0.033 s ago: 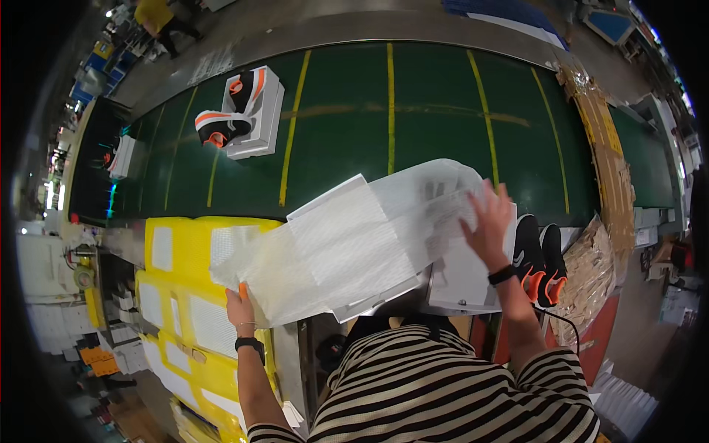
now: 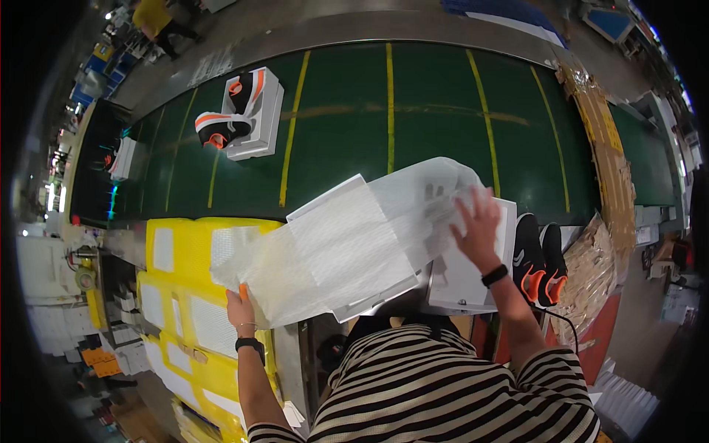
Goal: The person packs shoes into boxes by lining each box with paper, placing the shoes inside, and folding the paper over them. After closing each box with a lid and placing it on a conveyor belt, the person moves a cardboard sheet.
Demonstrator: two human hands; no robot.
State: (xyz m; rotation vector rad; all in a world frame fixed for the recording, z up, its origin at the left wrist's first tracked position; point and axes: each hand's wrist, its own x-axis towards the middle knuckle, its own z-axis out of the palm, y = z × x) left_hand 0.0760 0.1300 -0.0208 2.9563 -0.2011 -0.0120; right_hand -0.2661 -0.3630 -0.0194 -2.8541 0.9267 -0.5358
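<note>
Green conveyor belt (image 2: 443,118) | factory floor | left hand (image 2: 241,308) fingers pinch tissue paper (image 2: 325,251) | right hand (image 2: 478,230) splayed

Bright, even light; warped edges

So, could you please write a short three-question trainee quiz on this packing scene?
1. True or false: the right hand lies flat on the tissue paper.
2. Which hand holds the paper's lower edge?
3. The black-and-orange shoes by the right wrist are: A) on the belt; B) beside the open box; C) on the yellow stack.

Key: 1 true; 2 the left hand; 3 B.
</note>
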